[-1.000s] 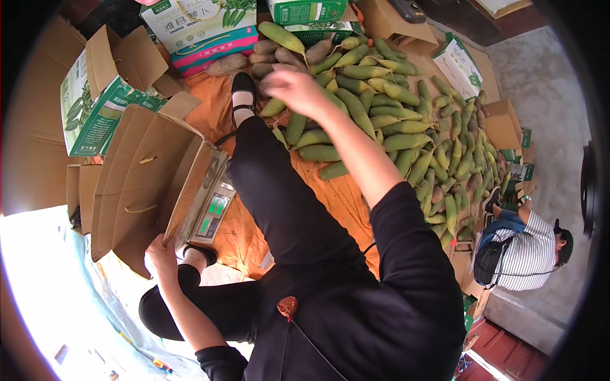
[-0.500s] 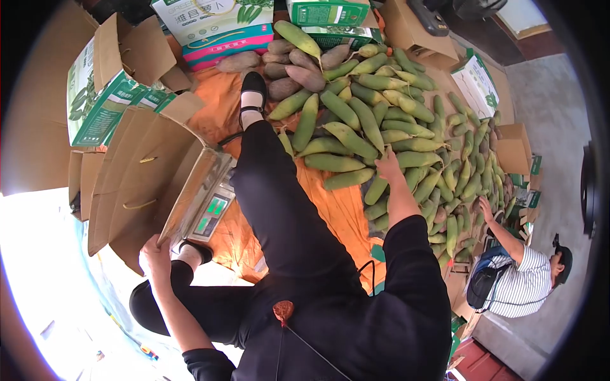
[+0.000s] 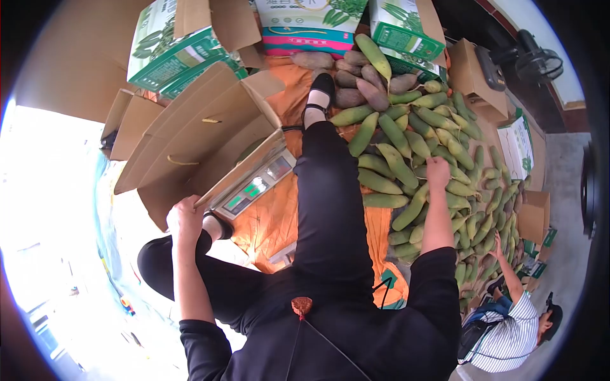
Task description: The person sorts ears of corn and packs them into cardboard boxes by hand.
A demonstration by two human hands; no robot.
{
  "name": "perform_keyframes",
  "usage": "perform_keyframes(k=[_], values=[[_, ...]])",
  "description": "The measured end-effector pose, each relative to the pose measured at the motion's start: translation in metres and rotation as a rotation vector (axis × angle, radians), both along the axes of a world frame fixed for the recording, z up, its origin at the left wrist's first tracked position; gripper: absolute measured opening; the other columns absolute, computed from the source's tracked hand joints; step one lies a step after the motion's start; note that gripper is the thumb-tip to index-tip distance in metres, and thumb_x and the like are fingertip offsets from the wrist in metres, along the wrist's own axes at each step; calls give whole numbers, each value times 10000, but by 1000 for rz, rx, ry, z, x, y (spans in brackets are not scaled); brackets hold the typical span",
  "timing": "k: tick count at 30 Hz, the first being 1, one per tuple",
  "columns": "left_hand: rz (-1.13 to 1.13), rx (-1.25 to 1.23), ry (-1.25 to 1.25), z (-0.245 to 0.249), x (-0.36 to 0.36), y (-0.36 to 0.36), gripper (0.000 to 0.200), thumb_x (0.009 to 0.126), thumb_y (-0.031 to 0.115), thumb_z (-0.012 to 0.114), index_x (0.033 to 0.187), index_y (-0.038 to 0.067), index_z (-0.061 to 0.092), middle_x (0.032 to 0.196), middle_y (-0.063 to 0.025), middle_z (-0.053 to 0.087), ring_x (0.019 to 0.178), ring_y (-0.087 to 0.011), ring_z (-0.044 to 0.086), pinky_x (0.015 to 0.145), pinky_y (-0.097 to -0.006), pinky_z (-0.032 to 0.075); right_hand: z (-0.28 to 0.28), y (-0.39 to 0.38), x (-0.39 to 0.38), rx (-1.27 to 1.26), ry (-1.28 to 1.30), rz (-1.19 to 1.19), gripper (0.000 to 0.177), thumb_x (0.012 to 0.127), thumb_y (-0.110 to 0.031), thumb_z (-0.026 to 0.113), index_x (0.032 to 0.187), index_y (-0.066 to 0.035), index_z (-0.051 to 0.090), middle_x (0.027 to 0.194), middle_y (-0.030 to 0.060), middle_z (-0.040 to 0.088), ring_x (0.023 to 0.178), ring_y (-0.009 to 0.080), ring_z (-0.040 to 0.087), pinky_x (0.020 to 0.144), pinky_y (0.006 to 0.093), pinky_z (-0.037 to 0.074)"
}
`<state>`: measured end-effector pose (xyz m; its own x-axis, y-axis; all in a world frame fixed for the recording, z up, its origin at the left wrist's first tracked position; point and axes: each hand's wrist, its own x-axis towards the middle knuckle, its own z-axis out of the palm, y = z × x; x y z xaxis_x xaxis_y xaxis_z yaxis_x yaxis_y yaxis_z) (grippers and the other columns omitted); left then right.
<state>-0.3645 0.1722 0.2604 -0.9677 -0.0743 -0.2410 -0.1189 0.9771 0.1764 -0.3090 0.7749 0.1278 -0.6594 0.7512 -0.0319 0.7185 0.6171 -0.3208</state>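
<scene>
My left hand (image 3: 184,219) grips the lower edge of an open brown cardboard box (image 3: 190,140), which is tipped on a digital scale (image 3: 254,187) with a green display. My right hand (image 3: 437,173) reaches across my black-trousered leg (image 3: 324,190) into a pile of long green vegetables (image 3: 394,162). Its fingers are curled down over one of them. Several brown tubers (image 3: 356,79) lie at the far end of the pile, near my black shoe (image 3: 321,89).
An orange cloth (image 3: 273,222) lies under the scale and pile. Green-printed cartons (image 3: 171,44) stand at the back and more boxes (image 3: 530,213) to the right. Another person in a striped shirt (image 3: 508,324) reaches into the pile at lower right. A fan (image 3: 537,60) stands behind.
My right hand has drawn back from the brown tubers at the far end to the near middle of the green pile. My left hand has stayed on the box edge. The view has swung left.
</scene>
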Motion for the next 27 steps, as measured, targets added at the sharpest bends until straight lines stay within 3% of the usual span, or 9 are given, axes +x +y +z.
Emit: perform_keyframes(k=[5, 9, 12, 14, 15, 19, 23, 24, 27], values=[[-11, 26, 3, 6, 1, 4, 138, 771, 208, 626, 844, 109, 688, 796, -125, 653, 780, -318, 633, 706, -394, 500, 89, -33, -58, 299, -147, 223, 247, 826, -301, 603, 822, -54, 611, 822, 174, 642, 826, 385, 610, 736, 479, 468], [-24, 32, -1, 2, 0, 0, 141, 776, 215, 631, 847, 107, 686, 797, -129, 652, 791, -321, 632, 714, -398, 497, 167, -68, -75, 346, -113, 332, 257, 849, -304, 579, 794, -54, 593, 819, 173, 637, 805, 400, 600, 689, 501, 453], [-36, 20, 0, 0, 0, -2, 136, 782, 212, 625, 845, 106, 682, 797, -133, 651, 792, -323, 631, 717, -403, 495, 225, -101, -73, 302, 95, 498, 237, 872, -257, 582, 775, -41, 573, 752, 156, 619, 687, 347, 600, 605, 435, 450], [-40, 29, 6, -2, 0, -4, 134, 785, 211, 621, 845, 106, 680, 795, -134, 651, 790, -325, 631, 717, -405, 494, 265, -134, -71, 94, 390, 700, 157, 866, -142, 611, 781, -16, 569, 664, 105, 577, 569, 211, 539, 534, 329, 415], [-47, 37, 11, -3, 1, -5, 132, 788, 209, 618, 845, 107, 679, 793, -136, 650, 788, -327, 631, 718, -407, 494, 282, -150, -73, 99, 389, 701, 157, 866, -142, 611, 781, -16, 569, 664, 105, 577, 569, 211, 539, 534, 329, 415], [-50, 30, -4, -1, 1, -5, 139, 786, 217, 622, 849, 106, 678, 794, -139, 650, 790, -327, 631, 718, -408, 495, 319, -215, -87, -129, 756, 988, 73, 869, -33, 598, 821, 22, 602, 658, 5, 534, 612, 41, 450, 549, 206, 361], [-48, 18, -13, 3, 2, -2, 160, 791, 243, 619, 852, 106, 676, 805, -145, 651, 801, -328, 632, 715, -413, 496, 304, -286, -124, -208, 786, 1207, 55, 851, -41, 618, 835, 7, 640, 672, 43, 602, 578, 78, 519, 524, 239, 413], [-43, 5, -22, 4, 2, 0, 167, 794, 252, 617, 852, 106, 675, 809, -147, 651, 804, -329, 632, 715, -415, 496, 289, -311, -135, -198, 815, 1207, 174, 800, -179, 628, 680, -56, 599, 670, 123, 617, 596, 293, 602, 522, 392, 450], [-84, -24, -9, -5, 1, -4, 175, 799, 263, 612, 846, 105, 672, 809, -149, 650, 801, -333, 631, 710, -419, 496, 235, -387, -148, -253, 774, 1324, 159, 734, -220, 614, 657, -82, 634, 661, 117, 637, 628, 304, 631, 564, 439, 478]])
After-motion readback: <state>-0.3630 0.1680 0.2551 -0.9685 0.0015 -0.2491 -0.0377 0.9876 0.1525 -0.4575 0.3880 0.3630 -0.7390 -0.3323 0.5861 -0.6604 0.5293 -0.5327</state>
